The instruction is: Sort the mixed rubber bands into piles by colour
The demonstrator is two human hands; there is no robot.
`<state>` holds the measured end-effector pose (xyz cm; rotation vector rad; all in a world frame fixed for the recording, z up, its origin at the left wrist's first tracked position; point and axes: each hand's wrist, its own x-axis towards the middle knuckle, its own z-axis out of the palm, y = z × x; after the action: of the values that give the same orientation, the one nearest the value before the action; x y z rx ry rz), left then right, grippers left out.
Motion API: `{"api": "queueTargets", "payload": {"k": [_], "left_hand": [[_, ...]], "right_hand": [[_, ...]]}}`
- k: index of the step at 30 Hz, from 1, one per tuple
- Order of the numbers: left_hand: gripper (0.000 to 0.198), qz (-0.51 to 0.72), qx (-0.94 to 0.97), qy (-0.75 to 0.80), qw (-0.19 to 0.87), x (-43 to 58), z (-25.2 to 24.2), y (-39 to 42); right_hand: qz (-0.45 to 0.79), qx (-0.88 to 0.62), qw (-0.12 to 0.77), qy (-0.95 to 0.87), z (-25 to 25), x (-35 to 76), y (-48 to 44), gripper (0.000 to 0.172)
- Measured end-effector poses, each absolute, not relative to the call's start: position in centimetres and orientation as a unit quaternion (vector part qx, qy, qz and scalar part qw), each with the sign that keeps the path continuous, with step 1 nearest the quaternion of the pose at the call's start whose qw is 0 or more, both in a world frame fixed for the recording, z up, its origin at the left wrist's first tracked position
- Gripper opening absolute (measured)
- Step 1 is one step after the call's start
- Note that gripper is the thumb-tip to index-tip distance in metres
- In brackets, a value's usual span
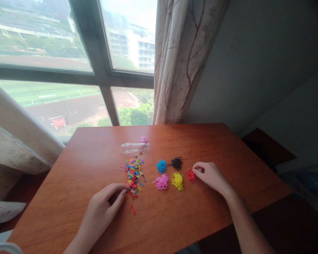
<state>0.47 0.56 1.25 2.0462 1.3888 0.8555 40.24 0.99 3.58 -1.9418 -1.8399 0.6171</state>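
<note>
A mixed pile of small coloured elastic bands [134,173] lies near the middle of the wooden table [201,148]. To its right sit sorted little heaps: blue [161,166], black [176,163], pink [161,181], yellow [177,181] and red [190,175]. My left hand [103,208] rests at the near edge of the mixed pile, fingers curled, tips touching the bands. My right hand [210,175] lies beside the red heap with fingertips pinched together at its edge. One red band [133,209] lies alone near my left hand.
A clear plastic bottle [134,147] lies on its side behind the mixed pile, a pink cap [143,139] next to it. A window and curtain [180,60] stand behind the table. Cushions [13,148] are at the left.
</note>
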Motion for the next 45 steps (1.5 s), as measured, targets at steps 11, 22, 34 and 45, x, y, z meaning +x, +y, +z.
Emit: {"api": "queueTargets", "payload": {"k": [11,22,34,45], "left_hand": [[0.022,0.306,0.754,0.518,0.262,0.5,1.2,0.6],[0.022,0.301,0.756,0.517,0.267,0.4,1.2,0.5],[0.021,0.284,0.764,0.518,0.259,0.6,1.5,0.3],[0.019,0.267,0.784,0.512,0.227,0.5,0.8,-0.1]], "right_hand": [[0.284,-0.686,0.272,-0.612,3.6,39.3,-0.1,0.029],[0.254,-0.657,0.273,-0.655,3.8,34.1,-1.1,0.024],[0.261,-0.626,0.338,-0.653,4.1,29.3,-3.4,0.020],[0.248,-0.600,0.232,-0.724,0.8,19.0,-6.8,0.013]]}}
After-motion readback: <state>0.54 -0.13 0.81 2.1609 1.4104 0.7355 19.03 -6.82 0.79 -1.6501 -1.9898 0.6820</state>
